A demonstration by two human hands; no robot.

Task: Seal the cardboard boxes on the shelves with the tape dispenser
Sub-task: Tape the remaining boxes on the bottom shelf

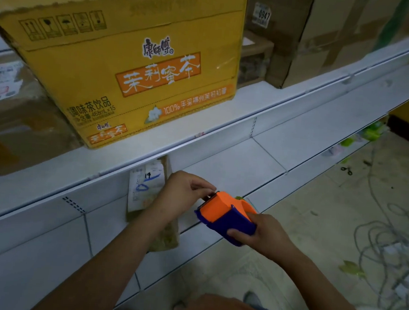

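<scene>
Head view, looking down: nearest, the right hand (263,235) wraps its fingers round the blue body of the tape dispenser (227,215), held in the air in front of the lower shelf (285,146). Just past it, the left hand (183,192) pinches at the dispenser's orange front end with thumb and fingertips, probably feeling for the loose tape end, though no tape is plainly visible. Behind the hands a labelled packet (147,189) hangs under the upper shelf (200,135). On that shelf sits the yellow box (132,63), its top flap looking ragged and unsealed, with a brown box (317,41) beyond it to the right. If the tape end slips back onto the roll or sticks to the fingers, it could tear or crease before reaching the yellow box.
</scene>
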